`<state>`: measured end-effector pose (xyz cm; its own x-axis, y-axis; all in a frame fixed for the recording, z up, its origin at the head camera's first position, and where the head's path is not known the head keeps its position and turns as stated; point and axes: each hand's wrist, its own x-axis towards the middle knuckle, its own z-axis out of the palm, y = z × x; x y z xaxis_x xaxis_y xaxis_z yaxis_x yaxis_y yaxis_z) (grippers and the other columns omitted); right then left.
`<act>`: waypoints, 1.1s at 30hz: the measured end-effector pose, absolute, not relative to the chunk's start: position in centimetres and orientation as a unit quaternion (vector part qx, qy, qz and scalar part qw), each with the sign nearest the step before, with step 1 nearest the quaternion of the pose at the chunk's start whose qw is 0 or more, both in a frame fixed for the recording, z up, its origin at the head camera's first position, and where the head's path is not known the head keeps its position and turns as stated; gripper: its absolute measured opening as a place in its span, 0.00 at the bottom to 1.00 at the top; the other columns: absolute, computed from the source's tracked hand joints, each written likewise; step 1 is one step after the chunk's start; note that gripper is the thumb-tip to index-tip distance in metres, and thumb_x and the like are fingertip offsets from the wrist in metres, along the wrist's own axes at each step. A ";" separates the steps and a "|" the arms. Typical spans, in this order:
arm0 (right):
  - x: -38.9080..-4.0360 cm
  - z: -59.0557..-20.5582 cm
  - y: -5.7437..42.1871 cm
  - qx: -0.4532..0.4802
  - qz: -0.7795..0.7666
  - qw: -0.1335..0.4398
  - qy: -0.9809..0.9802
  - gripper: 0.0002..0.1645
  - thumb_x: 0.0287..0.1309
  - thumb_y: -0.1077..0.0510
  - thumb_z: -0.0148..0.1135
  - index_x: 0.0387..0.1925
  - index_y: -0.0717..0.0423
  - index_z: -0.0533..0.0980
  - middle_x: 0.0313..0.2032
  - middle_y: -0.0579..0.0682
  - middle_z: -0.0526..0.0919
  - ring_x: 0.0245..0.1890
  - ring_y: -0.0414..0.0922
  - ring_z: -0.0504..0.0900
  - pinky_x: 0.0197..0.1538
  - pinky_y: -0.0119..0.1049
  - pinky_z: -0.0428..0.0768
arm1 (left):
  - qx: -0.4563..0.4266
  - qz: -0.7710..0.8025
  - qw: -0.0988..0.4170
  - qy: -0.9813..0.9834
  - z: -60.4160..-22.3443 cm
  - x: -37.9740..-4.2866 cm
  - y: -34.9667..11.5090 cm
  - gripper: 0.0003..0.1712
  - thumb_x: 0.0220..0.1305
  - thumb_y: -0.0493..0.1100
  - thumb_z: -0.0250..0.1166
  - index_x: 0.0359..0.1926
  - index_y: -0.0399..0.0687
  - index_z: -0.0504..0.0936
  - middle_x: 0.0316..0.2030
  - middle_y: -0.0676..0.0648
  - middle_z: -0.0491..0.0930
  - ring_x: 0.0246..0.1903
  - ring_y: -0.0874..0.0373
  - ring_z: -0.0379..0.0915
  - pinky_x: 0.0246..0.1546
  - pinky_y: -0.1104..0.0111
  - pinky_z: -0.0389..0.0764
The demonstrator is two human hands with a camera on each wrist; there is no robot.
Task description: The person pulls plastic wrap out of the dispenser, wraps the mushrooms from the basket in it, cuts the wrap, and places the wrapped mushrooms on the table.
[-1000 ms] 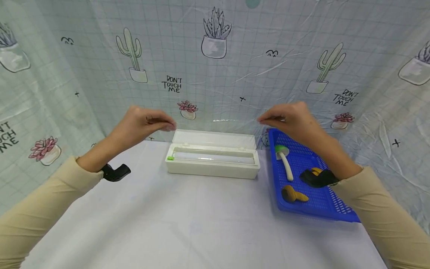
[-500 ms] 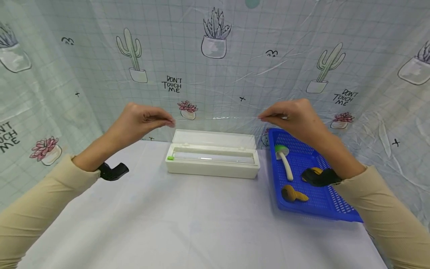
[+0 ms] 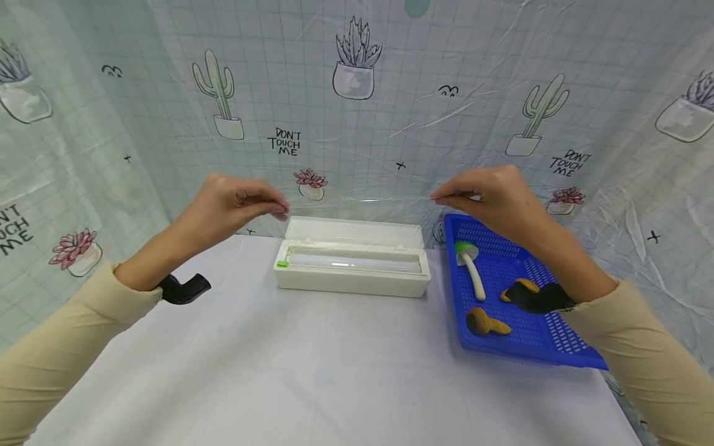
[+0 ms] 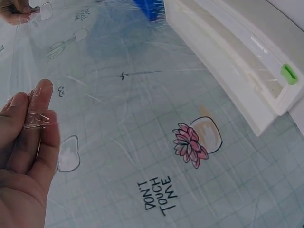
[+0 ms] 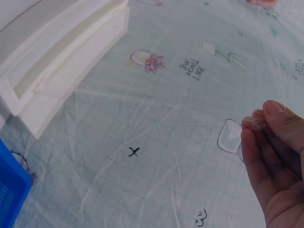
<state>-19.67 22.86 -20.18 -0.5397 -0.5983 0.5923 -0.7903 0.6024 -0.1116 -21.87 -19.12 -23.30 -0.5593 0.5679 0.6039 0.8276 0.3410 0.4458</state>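
Observation:
A sheet of clear cling film (image 3: 365,200) is stretched between both hands, above and behind the white cling film dispenser (image 3: 351,284). My left hand (image 3: 234,201) pinches one side of the film between thumb and fingertips; my right hand (image 3: 493,193) pinches the other. Gathered film (image 4: 38,119) shows at the fingers in the left wrist view, and a crumpled bit of film (image 5: 253,123) in the right wrist view. The dispenser's lid (image 3: 356,232) stands raised, with a pale roll (image 3: 351,262) inside and a green slider (image 3: 282,264) at its left end. The film's exact edges are hard to see.
To the right, a blue basket (image 3: 460,310) holds a green-capped toy mushroom (image 3: 473,272), a brown toy mushroom (image 3: 488,322) and a yellow item (image 3: 526,285), partly hidden by the right wrist's black strap. A white cloth covers the table (image 3: 323,365); a cactus-print sheet (image 3: 390,124) hangs behind.
Both hands rose slightly, then lowered a little, still holding the film between them. The dispenser and the basket have stayed in place.

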 end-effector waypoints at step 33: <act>-18.2 -18.3 23.0 0.417 0.171 0.266 -0.852 0.14 0.53 0.70 0.74 0.40 0.52 0.89 0.37 0.44 0.90 0.38 0.43 0.89 0.43 0.11 0.73 | -0.453 -0.375 0.177 -0.789 -21.4 -19.9 -19.2 0.14 0.56 0.21 0.70 0.40 0.39 0.89 0.34 0.49 0.89 0.34 0.70 0.85 0.36 0.73 0.85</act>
